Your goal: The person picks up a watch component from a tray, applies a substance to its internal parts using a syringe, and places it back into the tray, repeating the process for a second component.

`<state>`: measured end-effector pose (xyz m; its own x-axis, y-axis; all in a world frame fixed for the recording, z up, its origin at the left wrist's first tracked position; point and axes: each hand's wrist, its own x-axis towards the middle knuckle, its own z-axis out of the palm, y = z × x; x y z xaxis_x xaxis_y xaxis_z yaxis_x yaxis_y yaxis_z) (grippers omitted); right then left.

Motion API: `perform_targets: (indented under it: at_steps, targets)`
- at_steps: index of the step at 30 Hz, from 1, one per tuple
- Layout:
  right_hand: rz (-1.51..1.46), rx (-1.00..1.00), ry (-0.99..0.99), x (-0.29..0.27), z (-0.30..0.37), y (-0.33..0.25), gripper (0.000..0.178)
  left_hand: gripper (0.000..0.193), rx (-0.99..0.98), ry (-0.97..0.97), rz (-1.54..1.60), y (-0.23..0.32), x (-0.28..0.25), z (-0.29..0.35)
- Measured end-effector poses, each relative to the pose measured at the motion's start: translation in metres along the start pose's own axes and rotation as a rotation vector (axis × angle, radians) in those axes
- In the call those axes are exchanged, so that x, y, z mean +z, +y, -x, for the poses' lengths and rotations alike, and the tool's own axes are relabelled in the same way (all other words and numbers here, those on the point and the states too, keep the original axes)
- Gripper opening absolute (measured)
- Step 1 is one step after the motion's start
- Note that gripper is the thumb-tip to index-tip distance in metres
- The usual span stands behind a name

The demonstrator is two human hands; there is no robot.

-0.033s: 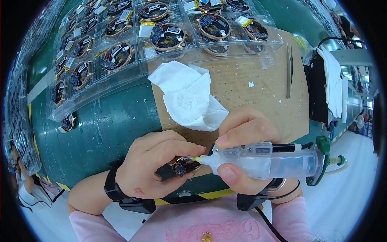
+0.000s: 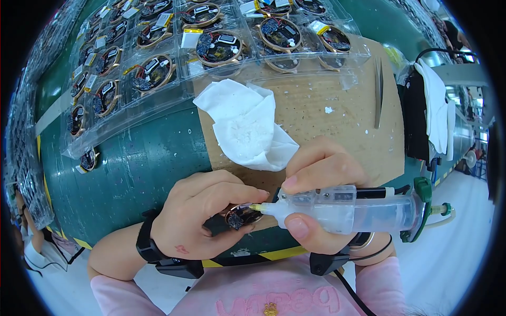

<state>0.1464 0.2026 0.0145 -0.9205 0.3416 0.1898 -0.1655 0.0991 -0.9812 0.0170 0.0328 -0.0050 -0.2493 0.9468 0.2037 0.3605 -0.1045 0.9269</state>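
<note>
Clear trays (image 2: 132, 100) of round circuit boards sit along the far left edge of the green desk (image 2: 142, 168). At the near edge, the left hand (image 2: 203, 218) pinches a small round part (image 2: 240, 216). The right hand (image 2: 321, 197) is wrapped tight around a clear glue syringe (image 2: 358, 210), its tip touching the part. A white tissue (image 2: 247, 126) lies on the brown cardboard mat (image 2: 337, 126) just behind the hands.

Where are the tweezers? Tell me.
The tweezers lie on the brown mat, upper right of the head view, right of the white tissue.
</note>
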Motion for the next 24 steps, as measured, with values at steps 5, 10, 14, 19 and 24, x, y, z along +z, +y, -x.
perform_targets:
  at_steps: [5,10,14,19,24]
  targets:
    - [0.115,-0.024,-0.096,-0.0039,0.0031,0.0014,0.031,0.044,0.009,0.004,-0.003,-0.0007,0.0007,-0.0002]
    - [0.128,-0.06,-0.1,-0.0044,0.002,0.0043,0.031,0.045,0.006,-0.005,0.008,-0.0011,0.0004,-0.0003]
    - [0.146,-0.082,-0.095,-0.0043,0.0027,0.0054,0.03,0.045,0.014,-0.001,0.001,-0.0017,0.0007,-0.0001]
    - [0.162,-0.073,-0.095,-0.0039,0.0028,0.0022,0.03,0.045,-0.012,-0.01,0.001,-0.0003,-0.0006,0.0004]
    - [0.19,-0.085,-0.092,-0.0036,0.0038,0.0002,0.031,0.045,-0.017,-0.013,-0.011,0.0002,-0.0009,0.0005]
